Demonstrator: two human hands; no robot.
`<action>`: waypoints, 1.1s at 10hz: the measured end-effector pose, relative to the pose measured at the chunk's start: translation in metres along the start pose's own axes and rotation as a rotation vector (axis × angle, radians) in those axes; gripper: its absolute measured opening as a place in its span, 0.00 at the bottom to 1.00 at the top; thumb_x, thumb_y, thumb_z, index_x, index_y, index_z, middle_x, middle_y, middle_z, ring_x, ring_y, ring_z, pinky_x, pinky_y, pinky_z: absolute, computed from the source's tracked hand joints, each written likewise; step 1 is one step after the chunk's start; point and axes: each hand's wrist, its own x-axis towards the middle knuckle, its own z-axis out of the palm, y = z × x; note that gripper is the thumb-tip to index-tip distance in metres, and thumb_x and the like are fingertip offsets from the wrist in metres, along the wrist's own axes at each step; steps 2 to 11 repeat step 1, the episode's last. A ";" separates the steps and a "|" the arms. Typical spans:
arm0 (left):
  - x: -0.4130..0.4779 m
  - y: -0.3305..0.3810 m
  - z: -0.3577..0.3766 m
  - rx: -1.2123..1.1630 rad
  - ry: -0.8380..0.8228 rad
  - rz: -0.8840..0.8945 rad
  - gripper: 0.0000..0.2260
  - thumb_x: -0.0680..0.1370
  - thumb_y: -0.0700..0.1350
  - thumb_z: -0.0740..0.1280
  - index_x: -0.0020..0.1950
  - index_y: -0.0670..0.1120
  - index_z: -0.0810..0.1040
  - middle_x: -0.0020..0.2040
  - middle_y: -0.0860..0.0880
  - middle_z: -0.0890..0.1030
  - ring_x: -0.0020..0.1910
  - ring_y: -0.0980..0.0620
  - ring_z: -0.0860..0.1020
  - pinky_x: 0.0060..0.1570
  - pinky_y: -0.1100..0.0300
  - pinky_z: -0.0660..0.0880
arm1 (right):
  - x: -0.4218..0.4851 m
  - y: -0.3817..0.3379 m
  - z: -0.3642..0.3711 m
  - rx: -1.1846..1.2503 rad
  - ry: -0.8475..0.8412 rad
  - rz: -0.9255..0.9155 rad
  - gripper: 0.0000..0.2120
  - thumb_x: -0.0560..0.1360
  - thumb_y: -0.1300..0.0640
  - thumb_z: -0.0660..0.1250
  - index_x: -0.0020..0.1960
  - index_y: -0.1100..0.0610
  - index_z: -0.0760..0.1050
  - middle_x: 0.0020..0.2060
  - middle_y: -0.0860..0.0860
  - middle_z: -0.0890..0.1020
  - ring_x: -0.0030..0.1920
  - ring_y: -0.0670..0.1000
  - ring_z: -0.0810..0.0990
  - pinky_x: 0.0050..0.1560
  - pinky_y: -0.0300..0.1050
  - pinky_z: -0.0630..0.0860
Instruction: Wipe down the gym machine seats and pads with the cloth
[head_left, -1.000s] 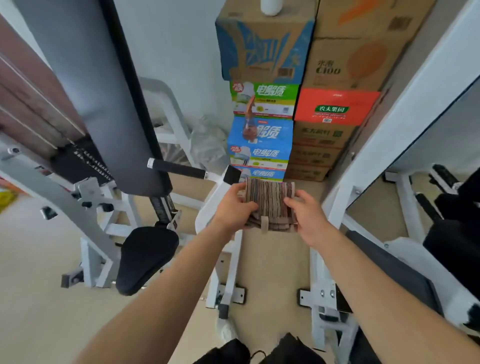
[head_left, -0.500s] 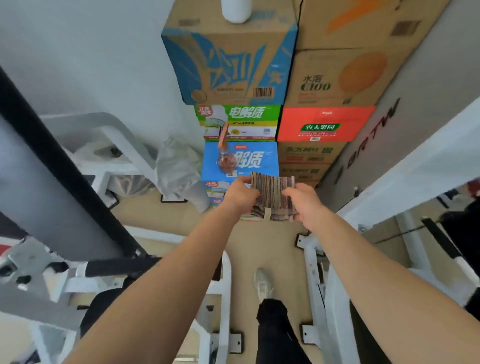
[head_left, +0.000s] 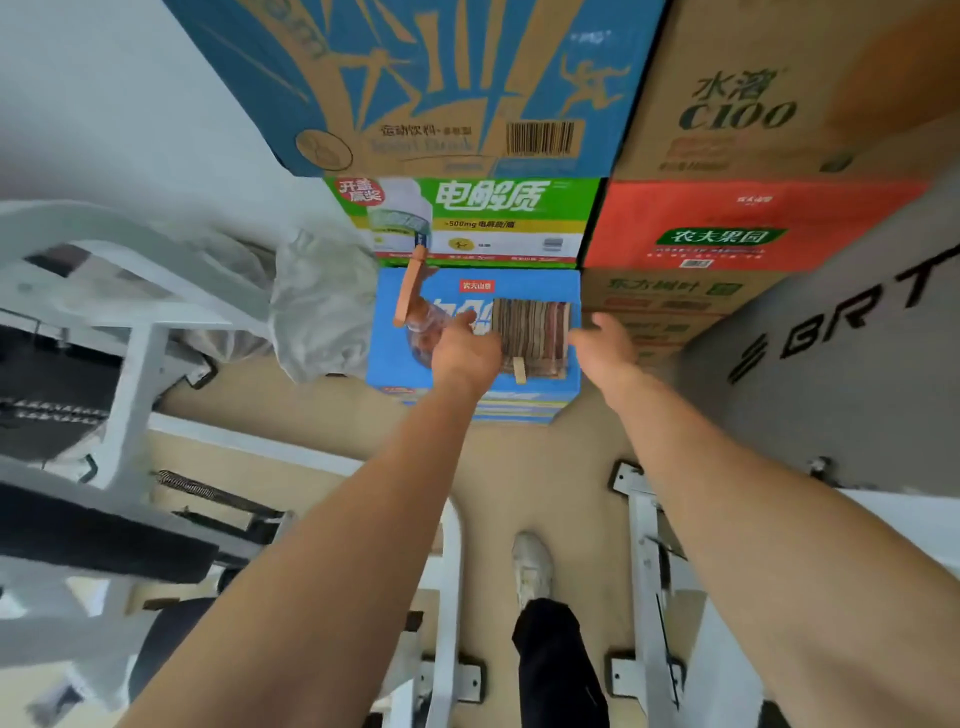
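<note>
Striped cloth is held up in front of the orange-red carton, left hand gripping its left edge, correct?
Wrong carton: the head view shows the striped cloth in front of the blue carton, left hand gripping its left edge.

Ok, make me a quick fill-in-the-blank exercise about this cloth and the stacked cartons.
The carton behind the striped cloth is ____.
The box stacked directly on it is mostly ____.
The left hand grips the cloth's ____ edge.
Missing words: blue; green; left.
</note>
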 end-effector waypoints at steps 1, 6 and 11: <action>-0.010 -0.003 -0.012 0.101 -0.016 -0.043 0.24 0.81 0.44 0.64 0.77 0.44 0.67 0.72 0.44 0.73 0.62 0.44 0.75 0.60 0.56 0.69 | -0.007 0.005 -0.009 -0.087 0.068 0.004 0.28 0.81 0.54 0.61 0.78 0.59 0.60 0.76 0.55 0.66 0.74 0.59 0.67 0.68 0.49 0.66; -0.010 -0.003 -0.012 0.101 -0.016 -0.043 0.24 0.81 0.44 0.64 0.77 0.44 0.67 0.72 0.44 0.73 0.62 0.44 0.75 0.60 0.56 0.69 | -0.007 0.005 -0.009 -0.087 0.068 0.004 0.28 0.81 0.54 0.61 0.78 0.59 0.60 0.76 0.55 0.66 0.74 0.59 0.67 0.68 0.49 0.66; -0.010 -0.003 -0.012 0.101 -0.016 -0.043 0.24 0.81 0.44 0.64 0.77 0.44 0.67 0.72 0.44 0.73 0.62 0.44 0.75 0.60 0.56 0.69 | -0.007 0.005 -0.009 -0.087 0.068 0.004 0.28 0.81 0.54 0.61 0.78 0.59 0.60 0.76 0.55 0.66 0.74 0.59 0.67 0.68 0.49 0.66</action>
